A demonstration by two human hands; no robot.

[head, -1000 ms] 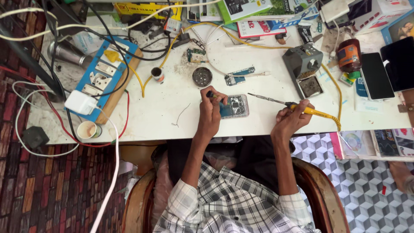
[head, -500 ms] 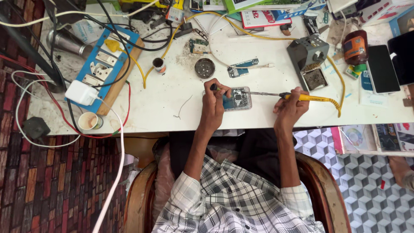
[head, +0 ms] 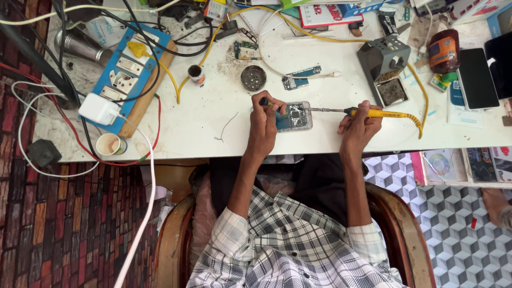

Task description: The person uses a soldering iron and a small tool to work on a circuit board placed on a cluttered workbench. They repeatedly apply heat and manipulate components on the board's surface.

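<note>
Far to my left on the white table (head: 341, 133) a blue switchboard (head: 130, 80) lies with a white adapter (head: 99, 109) at its near end and a small cup (head: 110, 144) near the table edge. A round tin (head: 253, 78) sits further in, with a loose blue circuit strip (head: 301, 78) just beside it. My left hand (head: 265, 121) is curled over the left edge of the opened phone (head: 295, 116), fingers pinching a small dark tool against it. The phone lies flat near the table's front edge, between my hands. My right hand (head: 360, 121) grips the yellow soldering iron (head: 373, 113), its tip reaching the phone's right side. Behind it stands the grey iron stand (head: 385, 57), and further right a black phone (head: 476, 78)
</note>
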